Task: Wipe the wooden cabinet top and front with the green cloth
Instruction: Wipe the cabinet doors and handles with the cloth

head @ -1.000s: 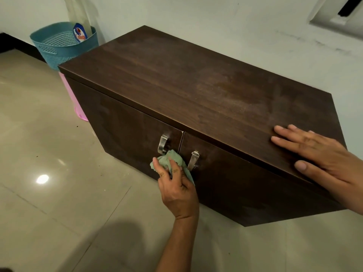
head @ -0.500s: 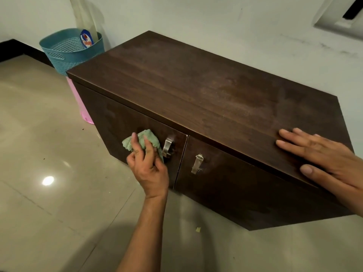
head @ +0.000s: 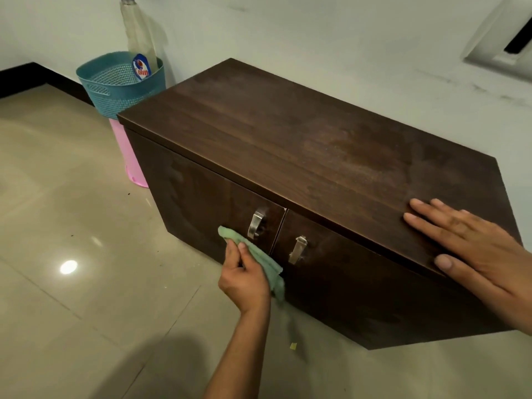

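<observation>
In the head view, a dark wooden cabinet (head: 288,156) is seen standing on a pale tiled floor (head: 72,226) against a white wall (head: 316,38). Its top is bare and shows a dull, dusty patch toward the right. Two doors are seen on the front, each fitted with a metal handle: the left handle (head: 256,224) and the right handle (head: 298,249) stand on either side of the seam between the doors.

The green cloth (head: 259,262) is gripped in the left hand (head: 244,279), with the fingers closed round it. The cloth is pressed against the lower part of the left door, just below the left handle and beside the seam; one end trails downward toward the cabinet's bottom edge.

The right hand (head: 472,246) is laid flat and open on the cabinet top near the right front edge, fingers spread, thumb at the rim; nothing is held in it. The two hands are kept well apart.

Beyond the cabinet's left end, a teal basket (head: 115,84) is seen on the floor by the wall, with a clear bottle (head: 139,38) standing upright in it. A pink object (head: 126,156) is seen beside the cabinet's left end, partly hidden by it. A small yellowish scrap (head: 293,345) lies on the floor below the front.
</observation>
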Demonstrator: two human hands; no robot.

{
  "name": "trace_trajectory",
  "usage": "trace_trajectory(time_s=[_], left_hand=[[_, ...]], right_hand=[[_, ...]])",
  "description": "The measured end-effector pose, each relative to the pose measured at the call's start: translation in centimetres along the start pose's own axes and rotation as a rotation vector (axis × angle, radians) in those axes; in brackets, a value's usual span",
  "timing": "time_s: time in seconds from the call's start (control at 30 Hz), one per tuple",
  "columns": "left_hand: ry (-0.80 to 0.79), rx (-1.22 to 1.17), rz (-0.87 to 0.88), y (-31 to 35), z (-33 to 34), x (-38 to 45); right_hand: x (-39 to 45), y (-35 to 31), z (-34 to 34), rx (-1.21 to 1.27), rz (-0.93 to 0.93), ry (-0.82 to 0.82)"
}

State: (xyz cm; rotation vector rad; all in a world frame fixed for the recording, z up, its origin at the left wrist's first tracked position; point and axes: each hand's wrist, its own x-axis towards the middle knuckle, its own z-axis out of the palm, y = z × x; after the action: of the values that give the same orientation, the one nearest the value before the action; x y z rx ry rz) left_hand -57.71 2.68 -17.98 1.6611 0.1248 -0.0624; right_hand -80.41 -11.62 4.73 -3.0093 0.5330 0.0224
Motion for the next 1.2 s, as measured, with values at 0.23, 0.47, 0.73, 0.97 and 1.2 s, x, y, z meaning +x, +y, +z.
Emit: trace_trajectory(time_s=[0.23, 0.47, 0.73, 0.97, 1.2], left_hand=[[-0.019, 0.084, 0.386, 3.7, -1.5, 4.9], [-0.025, 0.145, 0.654, 3.4, -2.2, 5.3], [-0.184, 0.347, 0.471, -0.7, -2.5, 4.3], [-0.059, 0.115, 0.564, 3.9, -3.1, 5.3], [-0.096, 0.097, 0.628, 3.5, -5.1, 5.1]], right_hand=[[9.3, -6.5, 0.9, -0.167, -0.119, -0.136], [16.2, -11.4, 2.9, -0.238, -0.248, 0.029], [17.1, -11.9, 3.4, -0.334, -0.284, 0.037], [16.7, -12.0, 3.3, -0.448, -0.311, 0.011], [15.2, -14.1, 4.6, -0.539, -0.343, 0.156]])
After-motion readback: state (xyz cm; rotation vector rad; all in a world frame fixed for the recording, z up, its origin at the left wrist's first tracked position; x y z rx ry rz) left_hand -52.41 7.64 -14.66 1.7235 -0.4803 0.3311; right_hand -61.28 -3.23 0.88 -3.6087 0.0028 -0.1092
